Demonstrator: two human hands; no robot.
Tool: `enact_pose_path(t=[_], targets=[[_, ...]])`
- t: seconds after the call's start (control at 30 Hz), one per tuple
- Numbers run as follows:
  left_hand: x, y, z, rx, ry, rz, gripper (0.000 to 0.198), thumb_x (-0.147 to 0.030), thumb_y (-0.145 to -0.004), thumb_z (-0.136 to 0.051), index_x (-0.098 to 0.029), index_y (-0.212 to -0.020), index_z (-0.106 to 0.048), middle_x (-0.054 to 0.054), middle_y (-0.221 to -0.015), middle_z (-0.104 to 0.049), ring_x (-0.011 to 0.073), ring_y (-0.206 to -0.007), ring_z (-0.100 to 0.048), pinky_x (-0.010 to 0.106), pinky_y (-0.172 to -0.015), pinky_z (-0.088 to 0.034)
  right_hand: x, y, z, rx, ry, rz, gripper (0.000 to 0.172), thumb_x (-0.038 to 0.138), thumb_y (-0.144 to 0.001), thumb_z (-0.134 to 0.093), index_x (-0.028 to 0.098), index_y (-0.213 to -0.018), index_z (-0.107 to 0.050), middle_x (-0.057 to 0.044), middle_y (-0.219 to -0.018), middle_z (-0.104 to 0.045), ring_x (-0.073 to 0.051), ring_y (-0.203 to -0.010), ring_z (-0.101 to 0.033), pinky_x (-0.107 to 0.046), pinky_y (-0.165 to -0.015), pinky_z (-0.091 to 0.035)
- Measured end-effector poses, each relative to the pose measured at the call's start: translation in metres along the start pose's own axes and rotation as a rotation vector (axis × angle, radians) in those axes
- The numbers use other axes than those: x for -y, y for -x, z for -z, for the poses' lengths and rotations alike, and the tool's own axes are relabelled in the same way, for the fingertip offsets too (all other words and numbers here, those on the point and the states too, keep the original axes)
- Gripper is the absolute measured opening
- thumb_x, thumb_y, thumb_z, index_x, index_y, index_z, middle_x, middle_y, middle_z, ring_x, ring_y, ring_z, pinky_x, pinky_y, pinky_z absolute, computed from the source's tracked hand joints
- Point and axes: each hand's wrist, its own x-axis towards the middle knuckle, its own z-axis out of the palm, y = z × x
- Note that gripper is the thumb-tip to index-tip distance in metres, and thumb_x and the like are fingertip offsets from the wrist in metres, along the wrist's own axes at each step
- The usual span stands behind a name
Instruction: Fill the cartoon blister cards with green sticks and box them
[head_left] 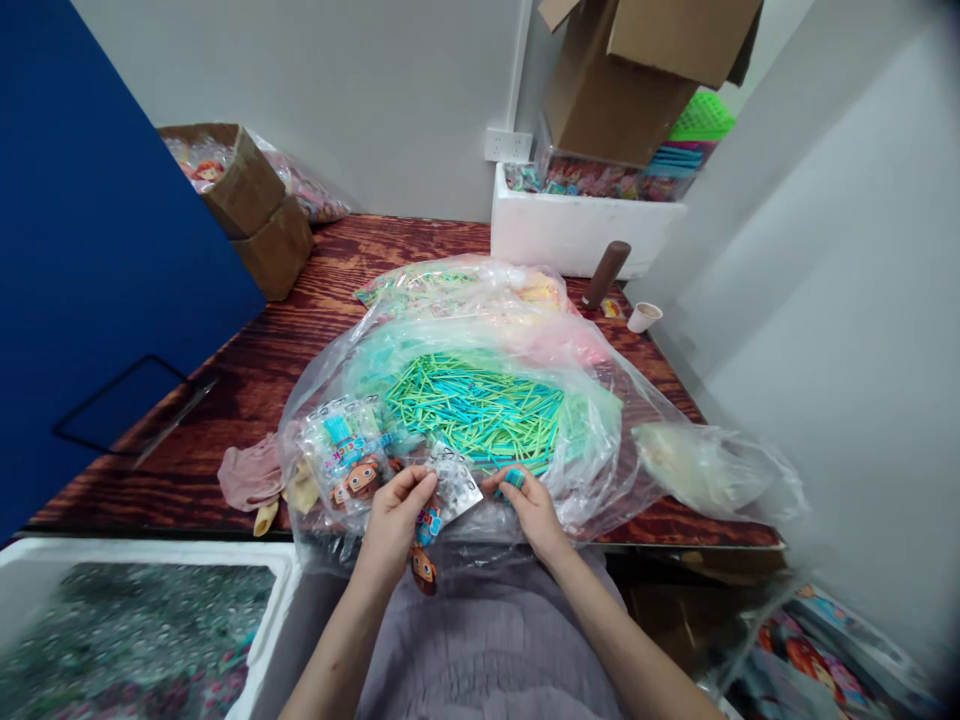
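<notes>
My left hand (396,520) is closed on a small printed plastic packet (450,492) with a cartoon figure, held at the near table edge over my lap. My right hand (527,500) is closed around a few teal and green sticks (514,479) at the near edge of a big pile of green and teal sticks (472,405). The pile lies in an open clear plastic bag (600,420) on the wooden table (300,300). A stack of filled packets (346,455) sits just left of my left hand.
White foam boxes stand at back right (570,235) and near left (150,560). Cardboard boxes (255,200) sit at back left. A brown cylinder (606,272), a small cup (643,316), a pink cloth (251,475) and another clear bag (705,465) lie on the table.
</notes>
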Motion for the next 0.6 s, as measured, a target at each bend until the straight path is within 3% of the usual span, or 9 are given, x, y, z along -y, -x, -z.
enact_pose_path(t=[0.27,0.43,0.6], targets=[[0.008,0.001,-0.003,0.041,-0.088,-0.038,0.028,-0.043,-0.074,-0.072,-0.016,-0.075,-0.064,-0.004,-0.062,-0.052,0.0096,-0.057,-0.046,0.019,-0.053,-0.034,0.006,-0.002,-0.005,-0.064,-0.151,-0.096,0.021,0.041,-0.079,-0.069,0.021,-0.085,-0.065,-0.003,-0.081,-0.071,-0.02,-0.077,-0.066,-0.035,-0.08,-0.051],[0.01,-0.004,-0.009,0.003,-0.05,-0.027,0.03,-0.044,-0.071,-0.074,-0.017,-0.076,-0.062,-0.004,-0.061,-0.055,0.0112,-0.056,-0.05,0.021,-0.054,-0.04,0.05,0.004,-0.009,-0.042,-0.215,-0.282,0.034,0.048,-0.071,-0.075,0.02,-0.086,-0.065,-0.001,-0.07,-0.069,-0.019,-0.062,-0.065,-0.034,-0.067,-0.053],[0.014,-0.014,-0.013,-0.052,-0.035,-0.042,0.03,-0.041,-0.067,-0.076,-0.016,-0.072,-0.06,-0.004,-0.062,-0.056,0.0112,-0.057,-0.052,0.021,-0.055,-0.04,0.083,0.015,-0.019,0.095,-0.201,-0.343,0.033,0.047,-0.071,-0.074,0.019,-0.087,-0.065,0.0,-0.065,-0.067,-0.017,-0.057,-0.061,-0.029,-0.06,-0.049]])
